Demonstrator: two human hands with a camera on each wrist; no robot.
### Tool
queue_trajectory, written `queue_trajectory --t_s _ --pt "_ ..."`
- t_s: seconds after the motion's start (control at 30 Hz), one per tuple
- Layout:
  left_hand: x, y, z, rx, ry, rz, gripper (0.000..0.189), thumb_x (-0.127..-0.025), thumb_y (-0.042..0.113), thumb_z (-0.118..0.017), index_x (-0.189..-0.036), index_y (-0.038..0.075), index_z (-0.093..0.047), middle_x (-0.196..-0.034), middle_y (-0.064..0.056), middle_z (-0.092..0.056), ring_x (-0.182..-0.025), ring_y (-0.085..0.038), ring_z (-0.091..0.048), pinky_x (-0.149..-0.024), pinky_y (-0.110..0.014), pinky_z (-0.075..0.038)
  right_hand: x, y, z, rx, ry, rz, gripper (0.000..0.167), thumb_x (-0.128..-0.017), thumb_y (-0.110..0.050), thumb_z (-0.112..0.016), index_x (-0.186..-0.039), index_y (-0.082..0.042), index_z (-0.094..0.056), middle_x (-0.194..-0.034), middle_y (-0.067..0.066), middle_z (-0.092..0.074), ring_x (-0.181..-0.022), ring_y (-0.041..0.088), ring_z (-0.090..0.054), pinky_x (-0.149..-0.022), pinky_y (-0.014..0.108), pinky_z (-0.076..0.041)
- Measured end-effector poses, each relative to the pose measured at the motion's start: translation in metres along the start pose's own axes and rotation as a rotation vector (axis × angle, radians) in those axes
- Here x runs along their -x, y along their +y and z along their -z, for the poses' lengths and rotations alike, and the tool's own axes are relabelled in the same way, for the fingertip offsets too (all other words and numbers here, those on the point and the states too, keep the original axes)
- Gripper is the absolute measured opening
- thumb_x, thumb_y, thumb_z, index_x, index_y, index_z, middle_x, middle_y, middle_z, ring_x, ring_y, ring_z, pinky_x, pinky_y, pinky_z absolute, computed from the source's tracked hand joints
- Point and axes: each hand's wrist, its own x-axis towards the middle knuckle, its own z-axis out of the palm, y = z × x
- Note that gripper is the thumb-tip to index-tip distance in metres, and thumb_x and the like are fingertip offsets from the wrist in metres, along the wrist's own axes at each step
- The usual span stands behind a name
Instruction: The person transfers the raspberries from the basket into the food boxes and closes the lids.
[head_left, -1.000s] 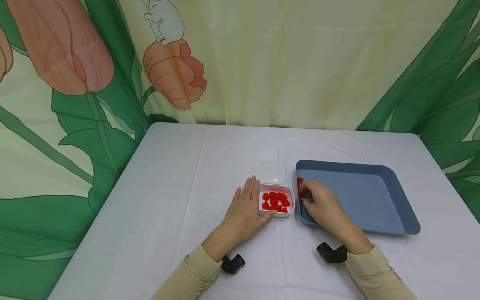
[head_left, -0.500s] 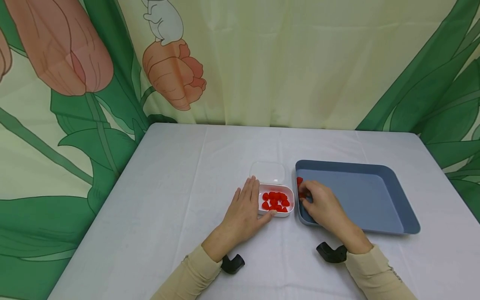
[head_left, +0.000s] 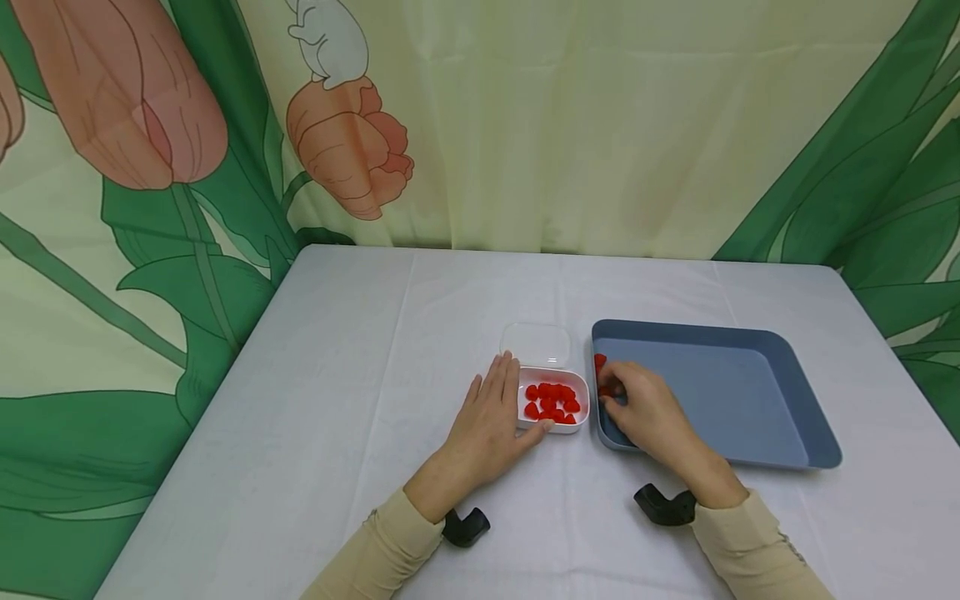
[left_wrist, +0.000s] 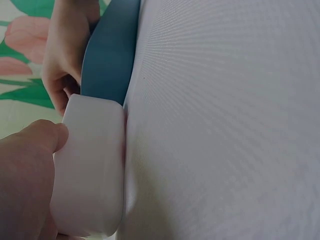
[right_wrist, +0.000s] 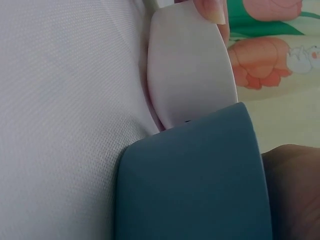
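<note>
A small white box [head_left: 583, 422] holds several small red pieces [head_left: 548, 405]. Along its left side lies my left hand [head_left: 487, 417], fingers straight, the thumb on the near rim; in the left wrist view that thumb [left_wrist: 59, 134] touches the box's edge. My right hand [head_left: 643, 408] reaches into the blue-grey tray [head_left: 720, 392] at its left wall. Its thumb and forefinger are curled around a red piece [head_left: 604, 390], mostly hidden by the fingers. Just beyond them, another red piece [head_left: 600, 362] shows against the same wall. The right wrist view has the tray's side blocking the fingertips.
Behind the white box lies a clear lid [head_left: 536, 343] on the white tablecloth [head_left: 300, 467]. The tray stands close against the box's right side. A curtain [head_left: 570, 125] with printed flowers hangs behind the table's far edge.
</note>
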Motion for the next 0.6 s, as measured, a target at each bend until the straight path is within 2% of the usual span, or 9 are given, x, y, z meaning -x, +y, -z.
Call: queue_trajectory --t_s 0.3,0.6 --pt "0.000 0.000 0.000 0.000 -0.007 0.002 0.096 -0.090 0.058 -0.058 -0.159 0.006 -0.016 -0.166 -0.011 -0.020 -0.154 -0.028 -0.019 -0.121 -0.051 -0.026 0.000 -0.002 0.006 -0.021 0.034 0.037 0.019 -0.079 0.007 -0.074 -0.093 -0.003 -0.065 -0.089 0.009 -0.065 -0.080 0.019 -0.059 -0.070 0.034 -0.054" --pt "0.000 0.001 0.001 -0.001 -0.014 0.003 0.095 -0.091 0.059 -0.057 -0.158 0.006 -0.016 -0.166 -0.011 -0.019 -0.154 -0.028 -0.018 -0.122 -0.050 -0.025 0.000 -0.007 0.012 -0.044 0.062 0.074 0.022 -0.079 0.008 -0.074 -0.096 -0.002 -0.066 -0.094 0.011 -0.066 -0.084 0.023 -0.062 -0.073 0.043 -0.058"
